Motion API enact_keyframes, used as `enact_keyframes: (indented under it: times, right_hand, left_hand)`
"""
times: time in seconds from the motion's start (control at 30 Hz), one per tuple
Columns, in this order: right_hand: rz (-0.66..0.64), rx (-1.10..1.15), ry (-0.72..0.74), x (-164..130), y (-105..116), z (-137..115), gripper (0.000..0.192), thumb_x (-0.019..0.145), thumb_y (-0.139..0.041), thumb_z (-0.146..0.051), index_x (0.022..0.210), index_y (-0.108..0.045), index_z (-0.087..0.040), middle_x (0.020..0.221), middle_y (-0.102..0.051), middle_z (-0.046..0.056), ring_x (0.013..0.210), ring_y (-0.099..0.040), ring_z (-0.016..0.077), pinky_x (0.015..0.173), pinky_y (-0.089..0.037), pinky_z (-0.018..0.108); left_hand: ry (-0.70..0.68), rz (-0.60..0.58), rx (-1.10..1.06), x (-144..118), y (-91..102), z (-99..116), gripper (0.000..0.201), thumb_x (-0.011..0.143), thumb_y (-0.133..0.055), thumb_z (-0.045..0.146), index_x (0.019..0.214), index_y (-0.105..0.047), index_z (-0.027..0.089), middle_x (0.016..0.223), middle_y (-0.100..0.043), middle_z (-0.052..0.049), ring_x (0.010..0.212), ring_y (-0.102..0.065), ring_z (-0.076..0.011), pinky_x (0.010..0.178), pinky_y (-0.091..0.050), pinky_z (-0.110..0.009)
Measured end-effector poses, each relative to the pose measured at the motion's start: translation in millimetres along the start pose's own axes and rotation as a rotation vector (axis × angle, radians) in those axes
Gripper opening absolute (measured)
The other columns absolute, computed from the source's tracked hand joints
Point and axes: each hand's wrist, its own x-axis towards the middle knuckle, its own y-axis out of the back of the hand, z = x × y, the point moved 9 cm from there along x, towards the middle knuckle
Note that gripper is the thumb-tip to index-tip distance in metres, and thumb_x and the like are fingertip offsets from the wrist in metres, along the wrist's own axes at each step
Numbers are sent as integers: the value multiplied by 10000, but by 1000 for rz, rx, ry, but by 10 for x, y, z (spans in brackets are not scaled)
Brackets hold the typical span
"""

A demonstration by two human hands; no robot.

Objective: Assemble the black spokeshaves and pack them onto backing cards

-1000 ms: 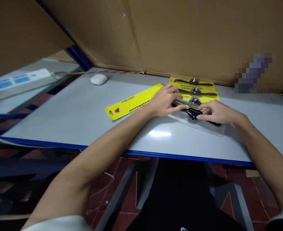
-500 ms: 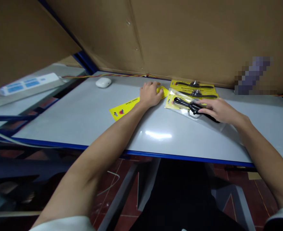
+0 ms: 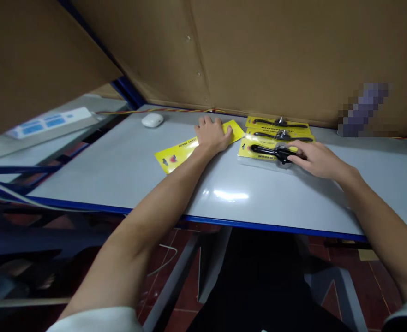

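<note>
Yellow card under my left hand [image 3: 213, 134]: the palm lies flat, fingers spread, pressing the far end of a loose backing card [image 3: 186, 148] that lies alone on the grey table [image 3: 120, 166]. My right hand [image 3: 316, 159] rests on the nearest spokeshave pack [image 3: 264, 152], fingers curled over the right handle of the black tool in its clear blister; I cannot tell from this angle whether they pinch the tool or merely rest on it. Two more packs [image 3: 278, 128] lie just behind, touching or overlapping the near one, up against the cardboard wall [image 3: 276, 50].

What could go wrong, as I judge it: the blister is slick and the tabletop glossy, so a sideways pull with the right hand could slide the whole pack and nudge the two behind it out of line. The loose card is thin and flat; lifting it by a flat palm would likely just skate it toward the white mouse-like thing [image 3: 152, 120] at the back left.

Room is good toward me and to the left, where the tabletop is bare up to the blue front edge [image 3: 259, 226]. Behind, the wall closes things off, and a twisted cable [image 3: 162, 110] runs along its foot.
</note>
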Motion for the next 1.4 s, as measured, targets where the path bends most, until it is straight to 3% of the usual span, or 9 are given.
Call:
enact_keyframes:
  times: [0.13,0.23,0.4,0.5,0.67,0.9,1.1,1.27,1.4]
  right_hand:
    - [18,91,-36,43,-73,9,573,1042,-521,-471,1525,-650,-192,982,-795,97,817,-671,273,712,-416,377]
    - [33,130,-32,55,-81,23,563,1025,-549,-476,1504,-677,-210,949,-789,80,782,-654,258,702,-400,370]
    - [130,164,-74,74,-31,96,502,966,-630,-492,1358,-780,-217,949,-806,70,807,-681,251,715,-410,362]
    - [242,138,-160,61,40,165,459,849,-773,-530,1185,-840,-225,907,-803,56,814,-699,256,722,-417,360]
    - [301,114,-261,18,96,242,369,851,-761,-566,989,-834,-232,817,-785,60,753,-669,253,693,-398,370]
    - [233,39,-293,32,102,278,328,928,-711,-508,742,-672,-241,793,-753,63,724,-598,220,650,-345,356]
    - [219,5,-277,47,74,300,408,1007,-618,-549,752,-681,-237,788,-733,78,743,-601,237,672,-338,374]
    - [271,-42,-173,67,74,224,467,1032,-584,-559,714,-682,-231,884,-754,123,890,-652,301,795,-394,427]
    - [290,-10,-159,72,62,232,546,1045,-564,-636,686,-699,-247,753,-737,87,797,-644,283,936,-412,507]
  left_hand:
    - [-174,149,-9,-97,316,173,563,985,-574,633,1321,-706,200,1451,-605,-230,1417,-487,-473,1131,-448,-584]
    - [-306,152,-42,-210,433,354,451,994,-622,571,1296,-696,245,1409,-629,-170,1358,-543,-422,1093,-488,-536]
    - [-394,-47,4,-240,202,457,245,975,-612,353,1128,-733,204,1374,-669,-199,1270,-619,-415,1018,-535,-536]
    - [-484,-84,-25,-199,72,425,319,952,-584,348,1174,-722,167,1494,-625,-221,1358,-584,-426,1131,-484,-573]
    - [-496,-279,-148,-116,-179,260,435,955,-524,423,1310,-657,210,1297,-721,-148,1189,-663,-373,1156,-458,-589]
    - [-501,-45,-204,-25,-13,218,449,1024,-484,479,1275,-701,176,1238,-676,-173,1197,-618,-359,1078,-487,-506]
    - [-522,-72,-93,-26,-128,254,449,1021,-465,499,993,-760,162,1093,-703,-183,1092,-633,-356,1019,-502,-506]
    - [-294,96,-165,-69,284,152,434,1088,-372,471,1034,-722,219,991,-755,-118,986,-670,-307,892,-488,-445]
    - [-320,143,-215,-202,556,249,403,1086,-404,482,1039,-710,225,1044,-774,-106,995,-677,-282,914,-487,-436]
